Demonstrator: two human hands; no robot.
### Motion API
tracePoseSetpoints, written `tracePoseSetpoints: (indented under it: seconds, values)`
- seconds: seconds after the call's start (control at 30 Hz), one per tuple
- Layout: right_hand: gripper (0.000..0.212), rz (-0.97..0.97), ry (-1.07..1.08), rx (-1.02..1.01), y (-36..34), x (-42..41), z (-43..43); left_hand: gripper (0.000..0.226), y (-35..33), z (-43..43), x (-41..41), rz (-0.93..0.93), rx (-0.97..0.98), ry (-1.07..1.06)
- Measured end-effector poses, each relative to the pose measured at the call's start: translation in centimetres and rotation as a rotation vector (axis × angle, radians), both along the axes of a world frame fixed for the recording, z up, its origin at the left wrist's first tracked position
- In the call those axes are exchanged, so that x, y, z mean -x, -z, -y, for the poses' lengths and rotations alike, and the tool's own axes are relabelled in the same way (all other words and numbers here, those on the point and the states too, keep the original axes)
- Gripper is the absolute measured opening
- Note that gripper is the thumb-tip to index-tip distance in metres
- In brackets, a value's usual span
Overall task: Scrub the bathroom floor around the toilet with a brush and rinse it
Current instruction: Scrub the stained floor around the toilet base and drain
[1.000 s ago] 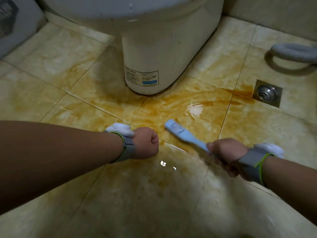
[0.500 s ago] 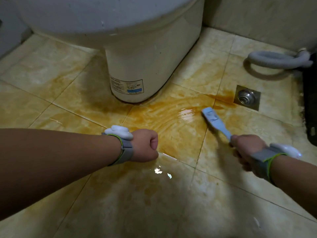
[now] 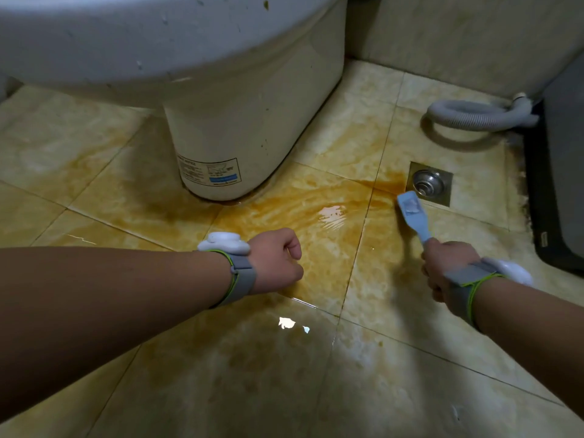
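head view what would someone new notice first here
The orange-brown stain spread over the wet floor tiles in front of the toilet catches the eye first. Next comes the pale blue brush gripped by the right hand, its head right beside the metal floor drain. The left hand is a closed fist at the stain's near edge, holding nothing.
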State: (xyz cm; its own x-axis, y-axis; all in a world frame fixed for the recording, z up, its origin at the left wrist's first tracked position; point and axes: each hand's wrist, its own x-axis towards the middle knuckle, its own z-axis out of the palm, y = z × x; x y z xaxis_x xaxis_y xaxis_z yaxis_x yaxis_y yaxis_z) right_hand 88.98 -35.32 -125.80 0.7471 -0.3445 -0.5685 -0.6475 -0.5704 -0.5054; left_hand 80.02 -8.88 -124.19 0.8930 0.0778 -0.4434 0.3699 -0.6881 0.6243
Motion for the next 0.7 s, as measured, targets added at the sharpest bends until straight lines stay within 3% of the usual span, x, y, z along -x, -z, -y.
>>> tracePoseSetpoints:
  seconds: [0.17, 0.3, 0.37, 0.43, 0.6, 0.7]
  values:
    - [0.030, -0.130, -0.221, -0.225, -1.5, 2.4, -3.5, 0.019, 0.1, 0.0, -1.0, 0.036, 0.004, -0.029]
    - [0.018, -0.057, -0.015, -0.078, -1.0, -0.8, -1.4, 0.018, 0.0, -0.3, -1.2, 0.034, 0.033, -0.048]
    - [0.031, 0.008, 0.075, -0.050, -0.3, -2.1, -0.8, 0.017, 0.1, -0.6, -1.1, 0.034, 0.032, -0.053]
    - [0.049, 0.079, 0.031, -0.031, -0.2, -2.1, -2.1, 0.017, 0.1, -0.8, -1.0, 0.026, 0.027, -0.060]
    - [0.032, -0.094, -0.239, -0.247, -1.3, 0.8, -7.8, 0.017, 0.0, -1.0, -1.1, 0.020, 0.045, -0.086]
    - [0.031, -0.077, -0.058, -0.188, -1.9, -0.2, -7.2, 0.017, -0.3, -1.1, -1.2, 0.028, 0.068, -0.101]
